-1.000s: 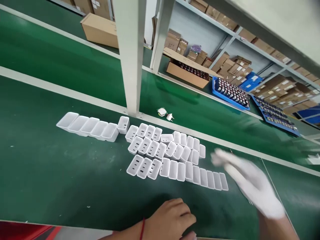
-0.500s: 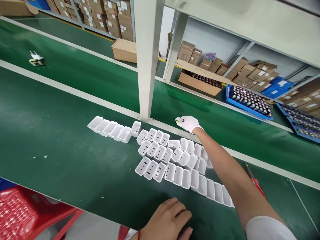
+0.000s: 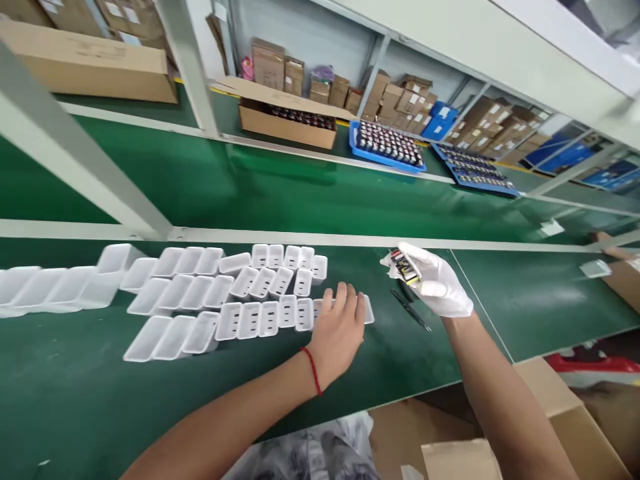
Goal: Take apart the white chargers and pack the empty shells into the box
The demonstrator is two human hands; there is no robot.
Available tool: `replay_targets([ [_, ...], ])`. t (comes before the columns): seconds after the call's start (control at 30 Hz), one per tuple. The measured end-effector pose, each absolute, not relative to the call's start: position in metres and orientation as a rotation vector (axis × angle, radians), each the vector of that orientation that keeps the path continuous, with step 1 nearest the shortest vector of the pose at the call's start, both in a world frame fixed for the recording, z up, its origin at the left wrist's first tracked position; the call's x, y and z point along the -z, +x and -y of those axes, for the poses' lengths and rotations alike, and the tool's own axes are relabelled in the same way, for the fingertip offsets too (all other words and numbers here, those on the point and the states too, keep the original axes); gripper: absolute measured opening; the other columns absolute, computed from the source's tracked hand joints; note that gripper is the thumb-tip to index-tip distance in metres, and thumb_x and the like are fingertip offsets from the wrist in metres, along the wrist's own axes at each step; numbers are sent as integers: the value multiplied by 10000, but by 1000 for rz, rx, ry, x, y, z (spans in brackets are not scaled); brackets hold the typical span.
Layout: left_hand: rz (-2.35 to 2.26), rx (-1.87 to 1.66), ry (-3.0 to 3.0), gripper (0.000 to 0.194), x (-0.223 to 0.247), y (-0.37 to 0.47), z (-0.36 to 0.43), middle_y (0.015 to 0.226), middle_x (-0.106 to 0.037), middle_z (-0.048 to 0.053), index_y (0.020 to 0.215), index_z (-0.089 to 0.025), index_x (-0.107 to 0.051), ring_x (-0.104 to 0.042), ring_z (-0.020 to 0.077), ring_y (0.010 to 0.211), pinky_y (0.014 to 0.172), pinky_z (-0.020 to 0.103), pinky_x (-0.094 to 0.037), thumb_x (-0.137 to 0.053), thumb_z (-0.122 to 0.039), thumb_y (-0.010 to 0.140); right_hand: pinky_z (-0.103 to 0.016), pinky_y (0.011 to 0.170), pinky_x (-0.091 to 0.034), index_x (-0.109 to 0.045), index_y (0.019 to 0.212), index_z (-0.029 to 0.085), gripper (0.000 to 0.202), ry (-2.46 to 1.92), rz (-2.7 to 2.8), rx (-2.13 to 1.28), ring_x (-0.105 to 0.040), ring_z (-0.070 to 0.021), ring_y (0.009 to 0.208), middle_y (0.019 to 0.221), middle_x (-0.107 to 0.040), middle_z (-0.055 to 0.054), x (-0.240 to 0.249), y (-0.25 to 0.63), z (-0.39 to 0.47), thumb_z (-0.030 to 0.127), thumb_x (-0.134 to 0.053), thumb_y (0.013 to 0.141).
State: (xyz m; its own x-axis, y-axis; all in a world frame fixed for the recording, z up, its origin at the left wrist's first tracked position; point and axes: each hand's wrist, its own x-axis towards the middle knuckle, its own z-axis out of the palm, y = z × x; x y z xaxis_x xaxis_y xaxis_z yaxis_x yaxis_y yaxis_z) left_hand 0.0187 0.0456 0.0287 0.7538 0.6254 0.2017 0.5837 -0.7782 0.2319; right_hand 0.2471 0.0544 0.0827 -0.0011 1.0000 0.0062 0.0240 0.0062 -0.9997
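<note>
Rows of small white plastic boxes (image 3: 247, 321), with dark slots in their bottoms, stand on the green bench. My bare left hand (image 3: 338, 337), a red cord on its wrist, reaches over the right end of the front row. Its fingers are stretched out and cover some boxes; whether they press on them is hard to see. My right hand (image 3: 436, 279), in a white glove, is closed around a small black part with yellow and red marks (image 3: 406, 267), held just above the bench. Below it lies a pair of dark tweezers (image 3: 410, 309).
A metal rail (image 3: 280, 237) runs behind the boxes, with a slanted post (image 3: 95, 153) at left. Across the green conveyor (image 3: 290, 200) stand an open carton (image 3: 287, 127) and a blue tray (image 3: 385, 157) of small parts. Cardboard boxes (image 3: 460, 460) sit below the bench's front edge.
The view has swung to the right. My right hand has come back from over the conveyor to the bench, showing the part. My left hand has moved from the front edge onto the boxes.
</note>
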Motion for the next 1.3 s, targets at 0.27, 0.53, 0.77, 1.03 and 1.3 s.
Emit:
replay_targets([
  [0.27, -954, -245, 2739, 460, -21, 47, -57, 1126, -686, 161, 1258, -111, -555, -523, 367, 1168, 970, 527, -377, -693, -252, 843, -427, 897, -592, -745, 1095, 289, 638, -1334, 1191, -1095, -695, -258, 973, 1133, -696, -63, -71, 282, 6, 457, -940, 511],
  [0.53, -938, -225, 2628, 358, -23, 66, -68, 1134, -693, 174, 1166, -100, -561, -521, 403, 1188, 977, 599, -350, -662, -212, 841, -458, 892, -609, -689, 1126, 264, 604, -1556, 1232, -859, -703, -268, 981, 1142, -709, -67, -56, 286, 32, 321, -927, 574],
  [0.77, -519, -640, 1987, 554, -35, 59, -52, 1263, -512, 106, 1222, -212, -481, -528, 281, 1254, 977, 399, -517, -692, -104, 722, -414, 719, -565, -518, 1368, 292, 682, -1435, 1940, -158, -635, -246, 908, 1094, -630, -82, -86, 262, 48, 204, -769, 740],
  [1.03, -462, -746, 1716, 530, -26, 44, -44, 1276, -462, 81, 1227, -263, -538, -530, 230, 1184, 873, 319, -568, -747, -125, 760, -458, 763, -503, -487, 1324, 221, 621, -1485, 2284, 97, -627, -277, 897, 1048, -648, -107, -105, 237, 43, 204, -708, 744],
  [1.3, -490, -825, 1750, 555, -20, 38, -42, 1272, -472, 94, 1249, -255, -528, -545, 227, 1161, 853, 315, -559, -734, -102, 756, -390, 664, -453, -611, 973, 198, 186, -1608, 2374, 296, -596, -231, 748, 867, -653, -79, -118, 210, 36, 206, -644, 790],
])
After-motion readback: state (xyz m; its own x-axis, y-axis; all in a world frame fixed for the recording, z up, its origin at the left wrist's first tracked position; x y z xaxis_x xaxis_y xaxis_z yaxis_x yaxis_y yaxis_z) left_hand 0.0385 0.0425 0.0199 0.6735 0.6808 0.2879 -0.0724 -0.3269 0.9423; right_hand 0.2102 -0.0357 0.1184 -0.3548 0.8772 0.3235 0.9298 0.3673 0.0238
